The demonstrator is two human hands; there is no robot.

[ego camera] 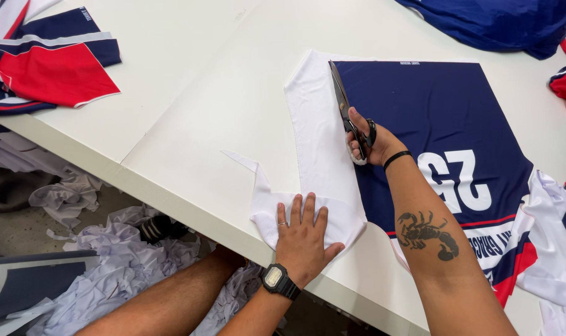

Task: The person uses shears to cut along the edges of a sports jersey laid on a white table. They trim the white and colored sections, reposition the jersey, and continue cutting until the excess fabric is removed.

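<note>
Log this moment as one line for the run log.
left hand: flat on white fabric margin | right hand: holding scissors, cutting along navy printed panel | surface: white table

Fabric panel (445,118) on table (190,81); scissors (345,106) on panel; scraps (109,267) below table.

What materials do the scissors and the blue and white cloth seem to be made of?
Scissors: probably steel, dark matt blades with black handles. Blue and white cloth: likely thin synthetic knit with a printed pattern; it lies smooth, drapes softly, slight sheen.
</note>
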